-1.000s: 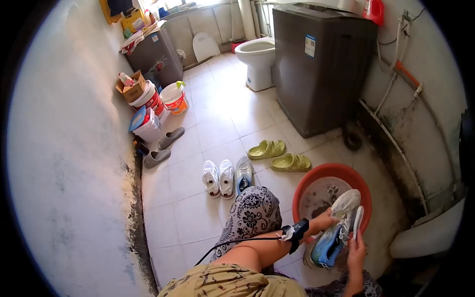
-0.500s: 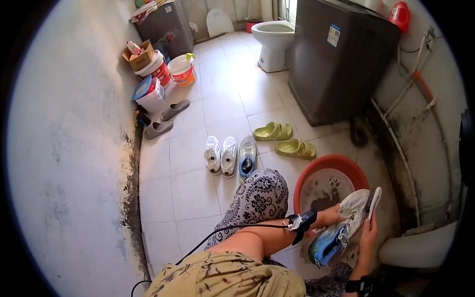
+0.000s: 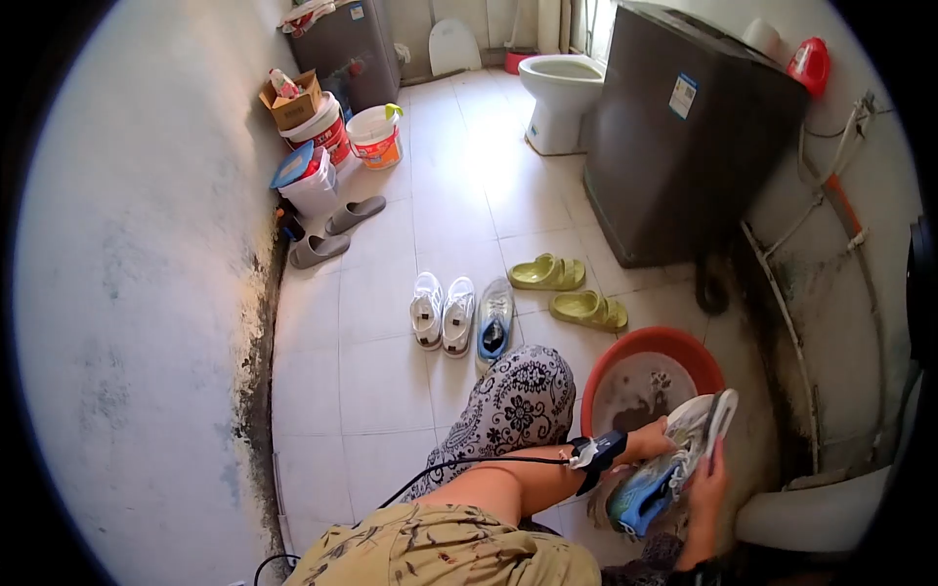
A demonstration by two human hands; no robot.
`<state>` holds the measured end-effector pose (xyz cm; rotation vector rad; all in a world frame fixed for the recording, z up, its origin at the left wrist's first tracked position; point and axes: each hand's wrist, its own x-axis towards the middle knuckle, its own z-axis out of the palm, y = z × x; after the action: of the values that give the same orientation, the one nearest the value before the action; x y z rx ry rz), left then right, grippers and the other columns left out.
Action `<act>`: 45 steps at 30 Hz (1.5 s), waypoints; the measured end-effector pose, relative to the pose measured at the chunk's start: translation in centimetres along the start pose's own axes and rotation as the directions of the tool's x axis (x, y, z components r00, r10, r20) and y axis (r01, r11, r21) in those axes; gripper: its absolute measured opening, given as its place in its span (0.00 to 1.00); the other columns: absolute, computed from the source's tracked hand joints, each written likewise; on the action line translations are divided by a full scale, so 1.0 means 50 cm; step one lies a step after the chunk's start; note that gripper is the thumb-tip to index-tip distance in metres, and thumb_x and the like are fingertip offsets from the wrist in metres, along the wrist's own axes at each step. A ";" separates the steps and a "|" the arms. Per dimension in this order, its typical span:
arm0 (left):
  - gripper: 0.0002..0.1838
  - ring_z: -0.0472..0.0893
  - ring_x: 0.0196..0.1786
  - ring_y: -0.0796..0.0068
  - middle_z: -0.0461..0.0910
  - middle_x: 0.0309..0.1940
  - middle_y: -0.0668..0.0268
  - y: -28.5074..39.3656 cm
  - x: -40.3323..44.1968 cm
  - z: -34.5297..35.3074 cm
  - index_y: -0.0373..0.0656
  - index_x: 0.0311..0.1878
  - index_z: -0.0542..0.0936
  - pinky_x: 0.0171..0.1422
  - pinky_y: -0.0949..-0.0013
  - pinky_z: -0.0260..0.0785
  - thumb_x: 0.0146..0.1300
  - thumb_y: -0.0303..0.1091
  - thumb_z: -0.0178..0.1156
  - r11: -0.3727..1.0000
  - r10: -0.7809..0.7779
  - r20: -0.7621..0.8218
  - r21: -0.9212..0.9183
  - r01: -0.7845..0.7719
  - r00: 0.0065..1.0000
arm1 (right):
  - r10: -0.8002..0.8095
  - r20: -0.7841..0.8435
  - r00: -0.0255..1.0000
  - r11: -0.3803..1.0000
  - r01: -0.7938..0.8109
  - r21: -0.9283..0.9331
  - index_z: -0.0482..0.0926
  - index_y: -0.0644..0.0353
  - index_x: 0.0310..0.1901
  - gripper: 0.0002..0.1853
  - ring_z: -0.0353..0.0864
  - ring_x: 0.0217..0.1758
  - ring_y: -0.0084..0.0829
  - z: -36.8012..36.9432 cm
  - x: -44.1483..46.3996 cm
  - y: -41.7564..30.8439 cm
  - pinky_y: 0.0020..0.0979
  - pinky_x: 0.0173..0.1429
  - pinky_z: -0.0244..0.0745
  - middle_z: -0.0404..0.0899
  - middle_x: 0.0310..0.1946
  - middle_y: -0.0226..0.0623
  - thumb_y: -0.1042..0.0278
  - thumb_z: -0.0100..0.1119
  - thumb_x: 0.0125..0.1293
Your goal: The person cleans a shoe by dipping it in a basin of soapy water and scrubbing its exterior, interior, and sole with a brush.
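Note:
A white-and-blue sneaker is held at the lower right, its pale toe pointing up toward the basin. My left hand is closed around its side near the laces. In my right hand is a white scrub brush, lying along the right side of the toe; the bristles are mostly hidden. Just beyond the toe stands a red basin with murky, sudsy water. A matching sneaker rests on the floor beside a pair of white shoes.
Green slippers lie behind the basin, and grey slippers are by the left wall. A dark washing machine stands at the right, near a toilet. Several buckets line the left wall. A cable runs along my left arm.
The view has tilted slightly, so the room sits lower and further right. The brush has shifted a little down and left against the shoe. Both hands keep their holds.

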<state>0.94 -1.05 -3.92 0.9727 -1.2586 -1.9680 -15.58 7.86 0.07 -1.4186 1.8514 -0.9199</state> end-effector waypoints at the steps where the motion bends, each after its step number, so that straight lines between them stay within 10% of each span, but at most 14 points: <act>1: 0.33 0.74 0.49 0.65 0.75 0.45 0.52 -0.012 0.011 -0.004 0.32 0.57 0.63 0.55 0.67 0.65 0.46 0.32 0.60 0.999 -0.024 -0.085 0.041 0.027 0.996 | -0.112 0.006 0.994 0.993 0.112 -0.047 0.64 0.64 0.62 0.23 0.75 0.53 0.38 0.015 -0.039 -0.027 0.30 0.56 0.66 0.72 0.54 0.52 0.74 0.47 0.64; 8: 0.29 0.73 0.52 0.47 0.73 0.46 0.39 -0.095 0.058 -0.019 0.31 0.55 0.62 0.58 0.61 0.63 0.50 0.33 0.57 0.874 0.115 -0.086 0.482 -0.059 0.990 | -0.313 0.180 0.932 0.833 0.361 -0.419 0.70 0.54 0.59 0.25 0.78 0.26 0.41 -0.003 -0.042 -0.074 0.38 0.34 0.72 0.77 0.27 0.48 0.75 0.53 0.58; 17: 0.18 0.77 0.41 0.42 0.77 0.35 0.42 -0.012 -0.013 -0.003 0.34 0.45 0.62 0.44 0.49 0.67 0.51 0.30 0.51 0.682 0.157 -0.119 0.731 -0.021 0.980 | -0.286 0.018 0.958 0.802 0.249 -0.542 0.70 0.48 0.60 0.27 0.76 0.26 0.48 -0.043 0.042 0.013 0.43 0.31 0.68 0.75 0.23 0.51 0.69 0.57 0.56; 25: 0.19 0.75 0.42 0.40 0.75 0.35 0.39 -0.055 0.012 -0.022 0.34 0.44 0.61 0.46 0.50 0.66 0.52 0.32 0.54 0.783 0.199 -0.240 0.622 -0.007 0.950 | -0.212 0.181 0.960 0.914 0.261 -0.312 0.71 0.55 0.58 0.23 0.81 0.34 0.47 0.025 -0.054 -0.069 0.37 0.38 0.72 0.78 0.31 0.57 0.73 0.53 0.58; 31: 0.21 0.75 0.41 0.39 0.75 0.35 0.39 -0.051 -0.008 -0.001 0.35 0.45 0.61 0.45 0.48 0.65 0.50 0.30 0.54 0.710 0.205 -0.086 0.699 -0.088 0.975 | -0.282 -0.146 0.948 0.931 0.233 -0.282 0.70 0.58 0.58 0.24 0.81 0.34 0.46 -0.021 0.052 0.008 0.36 0.41 0.73 0.79 0.37 0.55 0.72 0.54 0.58; 33: 0.21 0.76 0.41 0.42 0.76 0.34 0.40 -0.030 -0.014 0.002 0.32 0.47 0.61 0.46 0.50 0.67 0.50 0.31 0.52 0.720 0.183 -0.130 0.693 -0.043 0.975 | -0.151 -0.012 0.988 0.976 0.147 -0.161 0.71 0.62 0.57 0.22 0.77 0.53 0.39 -0.012 0.019 -0.017 0.31 0.52 0.69 0.75 0.50 0.53 0.73 0.54 0.59; 36: 0.21 0.76 0.41 0.42 0.76 0.34 0.40 -0.031 0.002 -0.016 0.32 0.46 0.61 0.45 0.51 0.67 0.50 0.30 0.52 0.782 0.233 -0.229 0.621 -0.042 0.945 | -0.024 0.200 0.979 0.984 0.059 -0.169 0.70 0.60 0.58 0.22 0.77 0.52 0.40 0.013 -0.088 -0.159 0.31 0.51 0.70 0.76 0.48 0.55 0.73 0.52 0.60; 40: 0.19 0.76 0.41 0.42 0.76 0.34 0.39 -0.023 -0.006 -0.002 0.34 0.44 0.62 0.45 0.51 0.67 0.51 0.31 0.53 0.690 0.153 -0.095 0.722 -0.037 0.984 | -0.248 -0.015 0.969 0.910 0.228 -0.347 0.69 0.59 0.59 0.23 0.80 0.40 0.48 -0.008 -0.005 -0.008 0.36 0.44 0.73 0.77 0.41 0.59 0.71 0.52 0.60; 41: 0.19 0.76 0.41 0.42 0.76 0.34 0.39 -0.023 -0.012 0.006 0.34 0.45 0.62 0.46 0.51 0.67 0.51 0.31 0.53 0.690 0.177 -0.055 0.719 -0.084 0.983 | -0.039 -0.013 0.999 0.956 0.033 -0.291 0.68 0.61 0.59 0.23 0.79 0.46 0.46 -0.036 0.009 -0.026 0.35 0.49 0.71 0.76 0.45 0.58 0.71 0.51 0.61; 45: 0.20 0.75 0.42 0.41 0.75 0.36 0.40 -0.042 0.004 0.035 0.33 0.44 0.63 0.47 0.53 0.66 0.50 0.33 0.55 0.707 0.228 -0.099 0.700 -0.095 0.969 | -0.216 -0.076 0.973 0.962 0.199 -0.187 0.68 0.63 0.59 0.21 0.77 0.50 0.41 -0.062 0.053 0.050 0.32 0.52 0.69 0.75 0.49 0.54 0.71 0.49 0.63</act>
<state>-0.84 0.42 -5.41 1.2917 -1.9561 -1.2168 -20.03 6.21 -0.41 -1.7324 1.9214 -0.9572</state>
